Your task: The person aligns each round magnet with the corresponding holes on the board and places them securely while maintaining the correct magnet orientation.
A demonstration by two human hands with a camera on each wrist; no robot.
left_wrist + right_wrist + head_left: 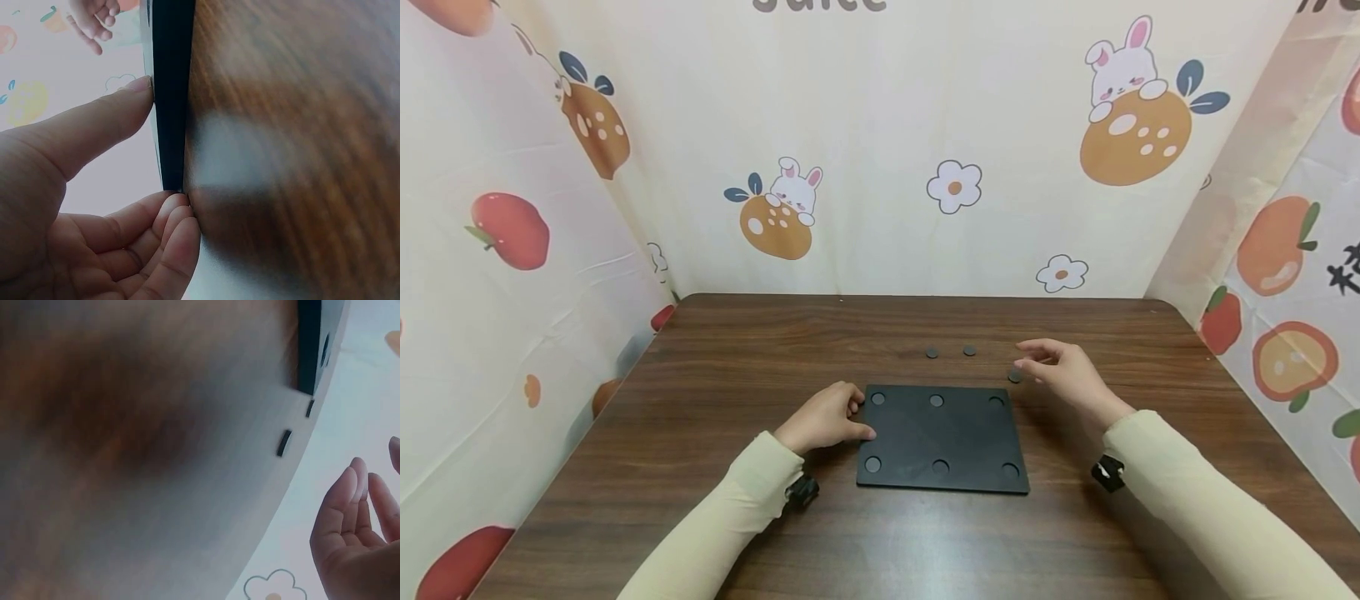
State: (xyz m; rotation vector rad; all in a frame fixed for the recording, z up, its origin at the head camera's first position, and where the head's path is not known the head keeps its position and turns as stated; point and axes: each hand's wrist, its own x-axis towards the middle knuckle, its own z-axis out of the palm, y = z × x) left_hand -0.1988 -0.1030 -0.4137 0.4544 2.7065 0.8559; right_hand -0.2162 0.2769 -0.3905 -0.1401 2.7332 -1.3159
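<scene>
The flat black board (940,435) lies on the brown wood table (715,400), with six round hollows (936,401) in it. The left hand (827,417) holds the board's left edge, its thumb on the rim and its other fingers curled in by the back corner. That seems a good way to stop it sliding, as long as the push stays soft. The right hand (1067,371) has its thumb and fingers a little apart, with nothing seen between them, just beside a small dark disc (1015,377) near the board's back right corner. Two more discs (932,353) lie behind the board. Each disc is thin, so it would be best to pinch it gently by its sides. The back cloth (880,125) says "Juice" (820,4), with the top cut off. The dark writing (1347,271) on the right cloth is cut off too, and I cannot read it. I see no brand on the board.
</scene>
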